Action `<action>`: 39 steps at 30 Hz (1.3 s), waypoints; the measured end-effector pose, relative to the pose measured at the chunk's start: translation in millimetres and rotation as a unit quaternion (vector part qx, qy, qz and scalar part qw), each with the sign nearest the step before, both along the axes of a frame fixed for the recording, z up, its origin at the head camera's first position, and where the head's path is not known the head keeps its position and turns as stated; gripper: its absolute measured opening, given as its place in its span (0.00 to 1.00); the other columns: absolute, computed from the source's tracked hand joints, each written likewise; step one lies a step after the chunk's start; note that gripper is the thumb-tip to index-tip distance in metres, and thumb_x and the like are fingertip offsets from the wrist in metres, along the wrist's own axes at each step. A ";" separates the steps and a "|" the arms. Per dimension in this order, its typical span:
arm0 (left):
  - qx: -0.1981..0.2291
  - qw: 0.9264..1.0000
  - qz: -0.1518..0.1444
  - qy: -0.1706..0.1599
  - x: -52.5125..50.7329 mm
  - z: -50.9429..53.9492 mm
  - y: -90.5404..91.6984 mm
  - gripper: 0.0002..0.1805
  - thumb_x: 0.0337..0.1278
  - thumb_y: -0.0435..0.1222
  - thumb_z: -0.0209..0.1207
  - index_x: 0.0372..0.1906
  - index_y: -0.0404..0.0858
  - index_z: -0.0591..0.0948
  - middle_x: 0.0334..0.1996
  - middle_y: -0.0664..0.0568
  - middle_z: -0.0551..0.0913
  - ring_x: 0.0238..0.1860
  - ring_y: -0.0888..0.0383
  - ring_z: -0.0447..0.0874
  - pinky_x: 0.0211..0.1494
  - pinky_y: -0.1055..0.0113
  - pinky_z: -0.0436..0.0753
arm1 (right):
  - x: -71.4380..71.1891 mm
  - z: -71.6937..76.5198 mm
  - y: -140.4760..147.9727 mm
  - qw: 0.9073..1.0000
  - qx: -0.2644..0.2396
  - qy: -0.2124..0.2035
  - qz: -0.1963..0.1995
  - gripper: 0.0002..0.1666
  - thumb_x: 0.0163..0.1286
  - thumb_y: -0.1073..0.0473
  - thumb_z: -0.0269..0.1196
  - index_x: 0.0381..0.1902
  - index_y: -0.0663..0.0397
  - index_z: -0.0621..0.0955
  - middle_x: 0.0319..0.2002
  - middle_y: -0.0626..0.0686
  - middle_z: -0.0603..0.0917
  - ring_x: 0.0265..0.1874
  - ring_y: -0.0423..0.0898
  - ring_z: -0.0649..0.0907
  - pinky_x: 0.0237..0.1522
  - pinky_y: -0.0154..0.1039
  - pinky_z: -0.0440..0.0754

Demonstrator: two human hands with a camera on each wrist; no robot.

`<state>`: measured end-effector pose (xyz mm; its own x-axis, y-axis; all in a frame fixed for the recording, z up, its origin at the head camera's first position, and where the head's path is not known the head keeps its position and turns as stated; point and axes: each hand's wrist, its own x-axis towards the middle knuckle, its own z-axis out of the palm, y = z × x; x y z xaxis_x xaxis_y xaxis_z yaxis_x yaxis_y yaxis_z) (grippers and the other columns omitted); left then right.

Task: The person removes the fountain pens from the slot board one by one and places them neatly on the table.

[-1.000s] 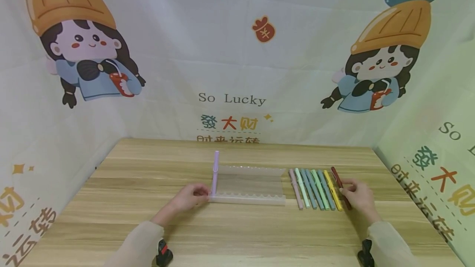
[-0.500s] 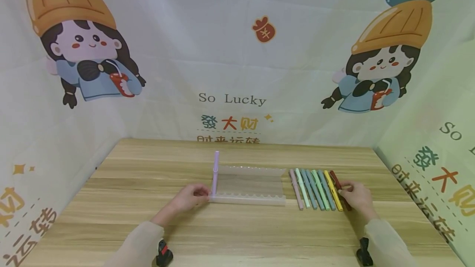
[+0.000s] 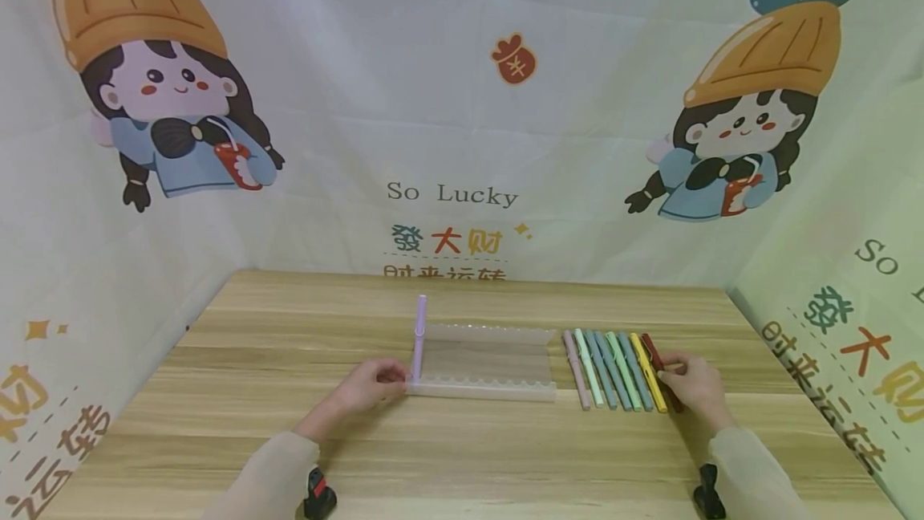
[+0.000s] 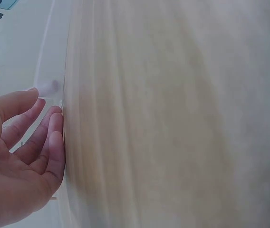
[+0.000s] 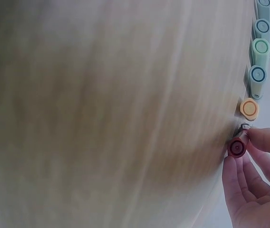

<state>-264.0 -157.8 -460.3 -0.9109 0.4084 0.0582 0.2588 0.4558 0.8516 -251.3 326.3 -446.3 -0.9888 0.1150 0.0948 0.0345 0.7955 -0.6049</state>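
Note:
A clear plastic pen rack [image 3: 482, 392] with scalloped rails lies at the middle of the table. One lilac pen [image 3: 419, 343] lies across its left end, over both rails. My left hand [image 3: 373, 384] holds the rack's front left corner between thumb and fingertips; in the left wrist view the rack's see-through end [image 4: 49, 90] is faint. To the right, my right hand [image 3: 697, 385] pinches a dark red pen [image 5: 237, 146] with thumb and fingers. That pen lies at the right end of a row, close beside a yellow pen [image 3: 638, 349].
Several more pens lie side by side right of the rack, among them a mauve pen [image 3: 576, 367], a mint pen [image 3: 586, 363] and a green pen [image 3: 625, 371]. The wooden table [image 3: 462, 464] meets a printed cloth backdrop [image 3: 462, 119] behind and at both sides.
My right hand has brought the dark red pen slightly left and toward me, up beside the yellow pen. My left hand and the rack have stayed in place.

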 end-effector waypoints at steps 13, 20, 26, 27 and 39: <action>-0.005 1.000 -0.004 0.009 -0.6 -1.2 -0.3 0.08 0.50 0.30 0.57 0.36 0.30 0.77 0.29 0.50 0.77 0.31 0.56 0.73 0.29 0.64 0.75 | 1.9 3.5 0.4 1.000 -0.002 -0.002 -0.007 0.19 0.60 0.61 0.57 0.43 0.72 0.75 0.34 0.68 0.79 0.32 0.60 0.78 0.29 0.47 0.76; -0.005 1.000 -0.009 0.012 -0.9 -1.1 -0.9 0.07 0.51 0.30 0.57 0.36 0.30 0.77 0.29 0.50 0.77 0.30 0.56 0.73 0.28 0.63 0.75 | 6.8 9.9 -13.8 0.999 -0.002 0.049 -0.001 0.18 0.59 0.61 0.58 0.43 0.71 0.76 0.33 0.64 0.80 0.33 0.58 0.79 0.32 0.48 0.75; -0.005 1.000 -0.006 0.013 -1.5 -0.7 -0.9 0.08 0.51 0.30 0.57 0.36 0.30 0.77 0.28 0.50 0.77 0.30 0.57 0.73 0.28 0.65 0.75 | 7.6 14.7 -34.2 0.996 0.001 0.086 0.027 0.16 0.58 0.64 0.58 0.41 0.70 0.77 0.30 0.61 0.80 0.33 0.57 0.78 0.34 0.50 0.74; -0.004 1.000 -0.007 0.014 -1.4 -0.5 -0.9 0.08 0.51 0.30 0.57 0.36 0.30 0.77 0.28 0.50 0.77 0.30 0.56 0.73 0.28 0.65 0.75 | 7.6 15.0 -37.8 0.996 -0.001 0.086 0.031 0.15 0.58 0.64 0.58 0.41 0.70 0.77 0.30 0.61 0.80 0.32 0.57 0.78 0.33 0.50 0.74; -0.001 1.000 -0.006 0.018 -1.8 -4.1 0.8 0.07 0.50 0.26 0.56 0.35 0.25 0.76 0.28 0.46 0.77 0.30 0.52 0.73 0.27 0.60 0.75 | 6.2 9.3 -78.4 0.992 -0.060 0.076 0.076 0.12 0.58 0.65 0.59 0.40 0.66 0.78 0.30 0.54 0.81 0.31 0.51 0.79 0.29 0.41 0.76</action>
